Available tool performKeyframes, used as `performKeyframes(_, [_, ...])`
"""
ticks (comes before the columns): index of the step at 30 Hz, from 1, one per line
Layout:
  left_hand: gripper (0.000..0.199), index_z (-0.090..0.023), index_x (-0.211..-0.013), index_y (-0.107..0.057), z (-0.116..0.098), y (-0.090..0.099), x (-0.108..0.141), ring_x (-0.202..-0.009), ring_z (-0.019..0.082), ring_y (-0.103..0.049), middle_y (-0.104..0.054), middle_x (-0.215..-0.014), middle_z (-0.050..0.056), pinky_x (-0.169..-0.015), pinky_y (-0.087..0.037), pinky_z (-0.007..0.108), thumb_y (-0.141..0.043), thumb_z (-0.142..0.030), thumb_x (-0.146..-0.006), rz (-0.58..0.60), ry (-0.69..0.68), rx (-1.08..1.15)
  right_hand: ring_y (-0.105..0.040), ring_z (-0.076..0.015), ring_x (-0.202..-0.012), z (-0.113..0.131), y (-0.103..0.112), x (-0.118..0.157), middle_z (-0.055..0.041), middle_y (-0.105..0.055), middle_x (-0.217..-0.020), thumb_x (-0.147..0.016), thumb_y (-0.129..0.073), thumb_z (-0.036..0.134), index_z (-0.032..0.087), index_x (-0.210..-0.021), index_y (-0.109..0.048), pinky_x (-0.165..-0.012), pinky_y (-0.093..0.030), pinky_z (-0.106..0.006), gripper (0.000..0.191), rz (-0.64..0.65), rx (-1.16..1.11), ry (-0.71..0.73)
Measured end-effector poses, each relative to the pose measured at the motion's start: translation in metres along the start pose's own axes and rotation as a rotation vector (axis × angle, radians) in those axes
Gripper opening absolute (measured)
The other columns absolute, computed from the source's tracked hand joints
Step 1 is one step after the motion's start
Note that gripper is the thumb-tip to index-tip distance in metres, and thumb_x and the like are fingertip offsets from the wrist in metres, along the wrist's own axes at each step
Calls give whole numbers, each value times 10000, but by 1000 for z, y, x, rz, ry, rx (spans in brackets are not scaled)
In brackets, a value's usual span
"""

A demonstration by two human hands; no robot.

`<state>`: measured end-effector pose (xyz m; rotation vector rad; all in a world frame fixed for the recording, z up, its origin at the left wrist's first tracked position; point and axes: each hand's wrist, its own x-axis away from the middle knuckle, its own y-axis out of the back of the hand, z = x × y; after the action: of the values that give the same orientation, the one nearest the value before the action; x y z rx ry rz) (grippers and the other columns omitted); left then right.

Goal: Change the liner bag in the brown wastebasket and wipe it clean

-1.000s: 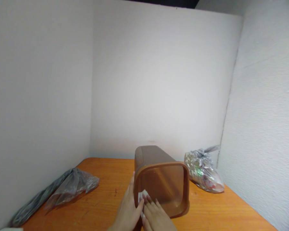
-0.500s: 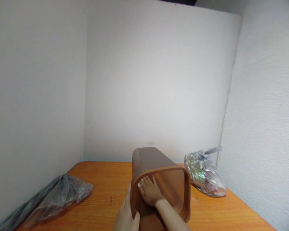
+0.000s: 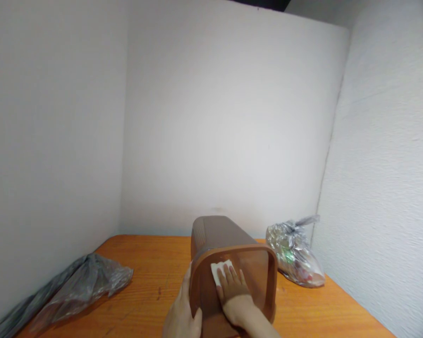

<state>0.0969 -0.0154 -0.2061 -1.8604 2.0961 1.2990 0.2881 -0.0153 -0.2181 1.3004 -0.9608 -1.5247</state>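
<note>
A brown plastic trash bin (image 3: 229, 230) lies tipped on its side on the table, its open mouth turned toward me. My left hand (image 3: 184, 307) grips its left rim, the thumb inside the edge and the fingers along the outer wall. Inside the mouth is my right hand (image 3: 235, 293), fingers stretched out flat. Under those fingers a folded white tissue (image 3: 223, 265) is pressed against the bin's inner wall. Part of the tissue is hidden by the fingers.
On the wooden table (image 3: 151, 253), a crumpled grey plastic bag (image 3: 98, 274) lies at the left edge. A knotted clear plastic bag (image 3: 296, 256) with mixed contents stands behind the bin on the right. White walls (image 3: 229, 117) enclose the table.
My right hand has moved right and toward me inside the bin, and more of the white tissue now shows. My left hand keeps its grip on the rim.
</note>
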Motion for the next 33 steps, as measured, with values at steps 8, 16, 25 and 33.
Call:
performKeyframes(8, [817,-166,-1541,-184,-1,0,4,-1344,272,-499,-472,-1497,147,-1135,-410,472,-406,-55,-763,-15,-28,-33,-369,-287,-1417,-6,6,65,-33,-398,-1531,-951,-427,248,316,-1501,-362,-1144,-332,-496,558,30,-73,224])
performKeyframes(16, [817,-196,-1516,-236,-32,44,-11,-1320,262,-525,-502,-1476,130,-1116,-416,453,-429,-36,-738,68,-131,-51,-368,-323,-1412,7,58,94,-107,-409,-1514,-950,-401,269,182,-1483,-403,-1184,-190,-573,540,178,-55,146])
performKeyframes(25, [453,-203,-1205,-488,-124,122,-51,-937,275,-712,-698,-1106,120,-758,-517,318,-510,-75,-772,226,-232,-613,-411,-328,-1381,16,16,94,-115,-466,-1466,-907,-520,295,186,-1435,-490,-1168,-285,-536,540,95,2,415])
performKeyframes(33, [218,-206,-959,-567,-152,111,-73,-912,319,-700,-737,-944,134,-806,-508,392,-555,-101,-769,213,-300,-667,-388,-306,-1403,56,27,90,-102,-500,-1465,-944,-446,297,194,-1425,-504,-1173,-201,-584,495,181,-152,349])
